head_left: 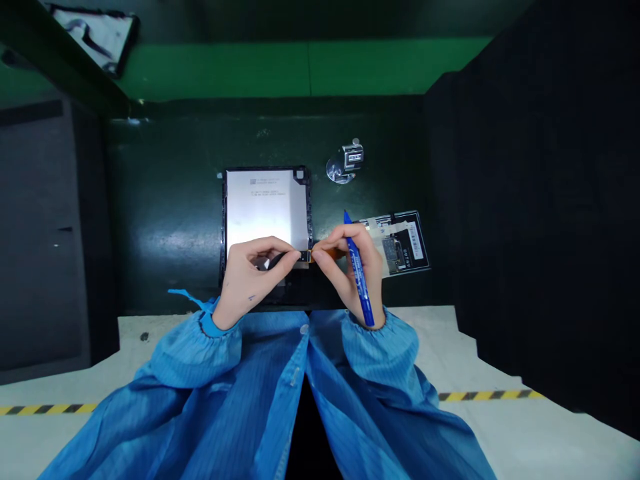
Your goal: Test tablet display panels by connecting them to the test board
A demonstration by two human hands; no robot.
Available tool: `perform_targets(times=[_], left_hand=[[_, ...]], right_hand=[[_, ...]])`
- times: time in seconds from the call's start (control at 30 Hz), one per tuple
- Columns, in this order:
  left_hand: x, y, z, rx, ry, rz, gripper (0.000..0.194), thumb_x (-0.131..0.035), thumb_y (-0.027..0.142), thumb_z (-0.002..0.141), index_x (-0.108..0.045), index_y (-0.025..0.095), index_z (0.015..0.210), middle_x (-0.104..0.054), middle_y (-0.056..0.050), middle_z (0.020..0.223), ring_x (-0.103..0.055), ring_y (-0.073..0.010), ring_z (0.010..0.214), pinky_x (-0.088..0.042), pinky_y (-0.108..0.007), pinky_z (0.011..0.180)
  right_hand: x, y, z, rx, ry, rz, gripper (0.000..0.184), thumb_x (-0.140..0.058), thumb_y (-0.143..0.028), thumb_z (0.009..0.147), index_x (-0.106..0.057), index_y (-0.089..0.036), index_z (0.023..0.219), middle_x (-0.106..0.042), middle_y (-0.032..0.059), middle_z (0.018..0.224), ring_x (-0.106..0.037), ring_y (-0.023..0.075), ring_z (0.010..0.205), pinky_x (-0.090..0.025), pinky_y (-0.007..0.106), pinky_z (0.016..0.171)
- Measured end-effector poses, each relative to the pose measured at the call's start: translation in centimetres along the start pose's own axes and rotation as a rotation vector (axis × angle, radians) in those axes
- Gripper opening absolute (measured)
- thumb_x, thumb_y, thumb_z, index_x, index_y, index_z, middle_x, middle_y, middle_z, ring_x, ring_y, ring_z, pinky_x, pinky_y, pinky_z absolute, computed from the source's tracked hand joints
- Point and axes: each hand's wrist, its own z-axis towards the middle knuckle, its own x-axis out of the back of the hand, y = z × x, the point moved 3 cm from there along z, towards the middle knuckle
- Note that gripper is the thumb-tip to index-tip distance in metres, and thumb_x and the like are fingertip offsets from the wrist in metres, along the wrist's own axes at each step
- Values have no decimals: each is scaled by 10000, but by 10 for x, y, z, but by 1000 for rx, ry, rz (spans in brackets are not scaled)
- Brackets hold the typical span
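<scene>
Together, the left hand [254,275] and right hand [356,268] pinch a slim strip [305,256], part black, part orange.

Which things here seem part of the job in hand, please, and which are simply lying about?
Likely in use:
ribbon cable, between left hand and right hand
panel, under left hand
pen, in right hand
circuit board, nearby

Apparently lying about:
metal counter
white piece, upper left

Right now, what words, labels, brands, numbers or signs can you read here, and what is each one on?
No text is clear enough to quote.
Silver panel: printed lines, too small.
Blue pen: lettering along the barrel, blurred.
Metal counter: marks in its window, too small.
Dark board: white label and letters beside it, blurred.
Floor tape: yellow and black stripes, no words.
</scene>
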Motion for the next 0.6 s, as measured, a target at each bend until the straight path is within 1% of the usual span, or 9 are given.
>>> perform_targets(times=[0.23,0.4,0.5,0.6], left_hand=[[-4,-1,1,17,-2,2,109,-716,233,795,-733,165,711,-705,-10,684,-563,-94,607,-451,-206,580],[-3,-3,0,21,-21,4,112,-720,247,797,-738,165,722,-710,-12,692,-578,-96,620,-458,-202,591],[-6,-3,-1,31,-45,9,121,-715,257,801,-739,159,734,-714,-21,702,-594,-104,627,-460,-208,589],[-7,-1,0,29,-53,18,129,-710,259,803,-736,155,732,-713,-26,701,-595,-107,616,-454,-212,572]], right_hand=[[1,3,-1,-6,12,-37,164,-654,-163,895,-511,-214,958,-636,-33,793,-614,86,709,-503,211,687],[3,3,-1,-17,-61,-24,162,-661,-195,890,-499,-207,897,-631,-27,814,-610,85,706,-508,211,688],[2,3,0,2,-121,-8,203,-663,-203,890,-463,-204,853,-624,-33,802,-588,75,687,-495,200,675],[0,6,1,39,-129,-21,272,-650,-185,891,-397,-205,791,-614,-35,779,-551,72,664,-466,194,644]])
